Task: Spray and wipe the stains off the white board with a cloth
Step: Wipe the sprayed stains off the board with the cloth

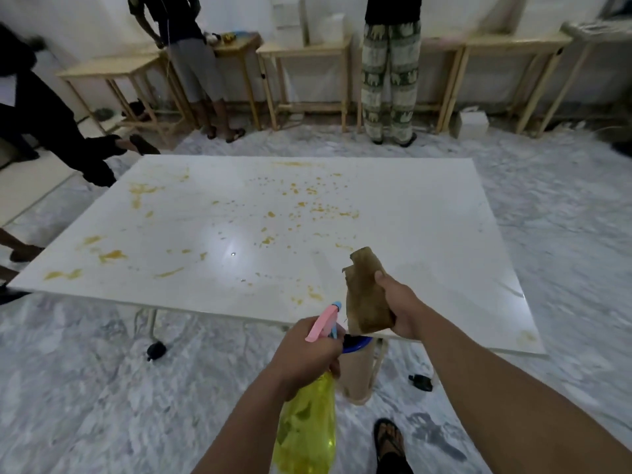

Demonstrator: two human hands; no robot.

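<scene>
A large white board (427, 217) lies flat in front of me, speckled with yellow-orange stains (318, 208) across its middle, left side and far edge. My left hand (304, 350) grips a yellow spray bottle (307, 429) by its neck, its pink trigger head pointing toward the board's near edge. My right hand (400, 309) holds a folded brown cloth (364, 299) just above the near edge of the board.
Wooden tables (304, 49) line the far wall, with two people standing at them. Another person's dark-clothed leg (61, 131) reaches in at the left by the board's far corner. A blue-rimmed container (355, 371) stands under the board's near edge. My sandalled foot (390, 439) rests on the marbled floor.
</scene>
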